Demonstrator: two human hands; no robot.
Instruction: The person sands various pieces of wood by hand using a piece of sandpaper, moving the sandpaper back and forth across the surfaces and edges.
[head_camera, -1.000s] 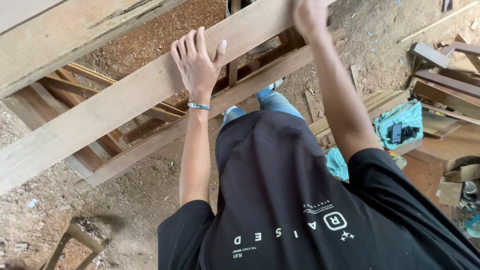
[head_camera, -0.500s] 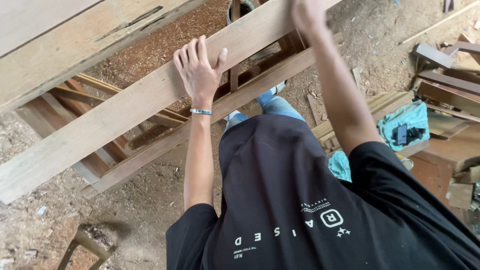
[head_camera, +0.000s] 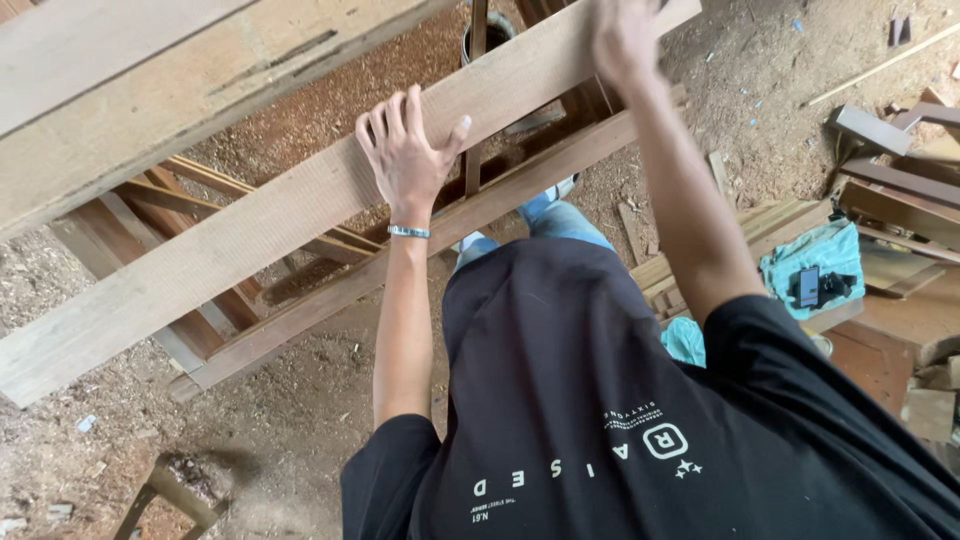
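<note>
A long pale wooden plank (head_camera: 250, 250) runs slantwise from lower left to upper right across a wooden trestle frame (head_camera: 330, 300). My left hand (head_camera: 405, 160) lies on the plank's broad face with fingers spread over its far edge and thumb out to the side; a thin bracelet sits at the wrist. My right hand (head_camera: 625, 40), blurred by motion, is on the same plank near its upper right end. My black shirt and blue trousers fill the lower middle of the view.
A thick timber beam (head_camera: 150, 90) crosses the upper left. The ground is covered in sawdust. Wood offcuts (head_camera: 890, 170) are piled at the right, beside a teal cloth (head_camera: 810, 265) with a dark phone on it. A small stool (head_camera: 180, 485) stands at lower left.
The plank and both hands have shifted slightly toward me in the view. My right hand is now blurred with movement along the plank's upper end.
</note>
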